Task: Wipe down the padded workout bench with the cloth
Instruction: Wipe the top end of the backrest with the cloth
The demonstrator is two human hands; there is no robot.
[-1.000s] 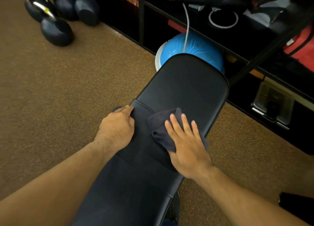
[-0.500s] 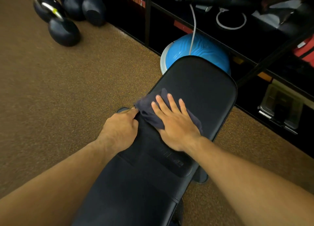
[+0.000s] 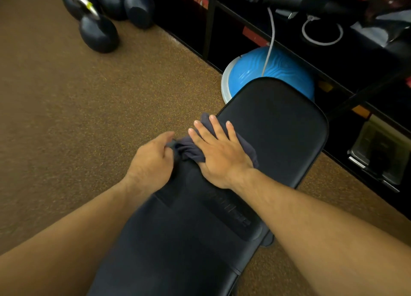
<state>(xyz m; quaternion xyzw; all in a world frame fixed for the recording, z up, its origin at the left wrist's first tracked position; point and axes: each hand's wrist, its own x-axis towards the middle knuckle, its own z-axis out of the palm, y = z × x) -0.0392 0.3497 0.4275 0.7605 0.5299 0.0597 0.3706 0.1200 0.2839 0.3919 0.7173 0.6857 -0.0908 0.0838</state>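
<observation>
A black padded workout bench runs from the bottom of the view up to the right. A dark grey cloth lies bunched at the bench's left edge, near the seam between the two pads. My right hand presses flat on the cloth, fingers spread and pointing away from me. My left hand grips the bench's left edge beside the cloth, its thumb and fingers touching the bunched fabric.
Brown speckled floor lies to the left. Several black kettlebells stand at the top left. A blue balance dome sits just past the bench's far end, under a dark storage rack along the right.
My right hand has slid the cloth leftward across the pad, from the bench's right side to its left edge, where it has bunched against my left hand.
</observation>
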